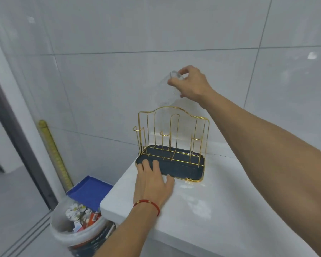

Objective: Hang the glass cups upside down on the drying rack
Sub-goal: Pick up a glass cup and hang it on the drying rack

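Rubbish bucket (78, 225) noted at 7 o'clock. Left hand (152, 184) is laid flat and open on the dark drip tray (185, 167), nothing gripped. One gold wire drying rack (171, 138) is counted, no cups hung. One glass cup (168, 88), inverted, is pinched by its base in the right hand (192, 84) at 12 o'clock. Risk judged: wet glass slipped, or rim knocked against a prong.

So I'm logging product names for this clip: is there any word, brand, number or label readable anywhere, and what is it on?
None can be read.
Yellow ruler against the wall: markings along it, too small to read.
Packaging in the bin: red and white wrappers, print too blurred to read.
Glass cup in the right hand, gold drying rack, its dark tray under the left hand: no text visible.
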Available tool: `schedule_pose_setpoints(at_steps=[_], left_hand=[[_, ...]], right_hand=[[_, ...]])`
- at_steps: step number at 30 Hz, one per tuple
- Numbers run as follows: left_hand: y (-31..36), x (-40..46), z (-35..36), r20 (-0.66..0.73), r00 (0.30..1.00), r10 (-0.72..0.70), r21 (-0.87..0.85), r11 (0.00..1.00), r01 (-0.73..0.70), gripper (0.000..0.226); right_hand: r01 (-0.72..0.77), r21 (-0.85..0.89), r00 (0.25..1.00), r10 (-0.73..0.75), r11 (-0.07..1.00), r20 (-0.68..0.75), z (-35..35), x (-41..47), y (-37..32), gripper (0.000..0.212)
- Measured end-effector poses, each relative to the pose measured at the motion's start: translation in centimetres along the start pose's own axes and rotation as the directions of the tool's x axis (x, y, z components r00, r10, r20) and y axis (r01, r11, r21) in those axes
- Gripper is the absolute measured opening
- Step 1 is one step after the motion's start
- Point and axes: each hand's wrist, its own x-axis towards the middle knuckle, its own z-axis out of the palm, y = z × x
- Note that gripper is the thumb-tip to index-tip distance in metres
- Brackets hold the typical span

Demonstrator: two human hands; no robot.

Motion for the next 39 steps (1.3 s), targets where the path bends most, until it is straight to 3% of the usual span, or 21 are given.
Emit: schedule_pose_setpoints(at_steps=[3,7,12,15,22,26,31,35,39], left_hand=[[-0.1,0.3,0.2,0.001,1.0,0.003,0.018,1.0,-0.003,0.057],[-0.3,0.3,0.4,0.003,1.0,0.014,0.04,0.999,-0.014,0.06],[-0.2,0.2,0.3,-0.013,1.0,0.012,0.058,0.998,-0.011,0.056],[-0.2,0.1,0.4,-0.033,0.999,0.018,0.062,0.998,-0.016,0.054],[-0.3,0.3,0.6,-0.057,0.998,0.036,0.072,0.997,-0.032,0.052],[-0.2,0.4,0.5,-0.064,0.997,0.038,0.062,0.998,-0.034,0.05],[0.1,-0.1,-0.2,-0.137,0.988,0.072,0.006,0.997,-0.072,0.039],[0.5,-0.6,-0.8,-0.159,0.973,0.17,-0.005,0.985,-0.173,0.028],[1.0,-1.7,-1.7,-0.105,0.946,0.306,-0.039,0.95,-0.311,0.019]], right_hand=[[0.028,-0.116,0.993,-0.015,0.993,0.116,3.0,2.2,-0.9,0.049],[0.007,-0.248,0.963,0.06,0.969,0.264,6.1,4.2,-0.5,0.059],[0.012,-0.38,0.843,0.195,0.925,0.501,7.5,5.5,0.9,0.058],[0.002,-0.403,0.78,0.25,0.915,0.573,7.9,6.1,1.4,0.061],[-0.015,-0.335,0.727,0.24,0.942,0.643,7.7,7.0,2.7,0.073],[-0.037,-0.183,0.849,0.127,0.983,0.513,6.0,6.0,3.4,0.042],[-0.03,0.203,0.991,0.003,0.979,0.133,0.6,1.2,4.2,0.019],[-0.031,0.469,0.984,0.108,0.883,-0.138,-6.0,-6.8,6.4,0.015],[-0.15,0.329,0.934,0.243,0.933,-0.263,-11.5,-17.1,11.3,0.014]])
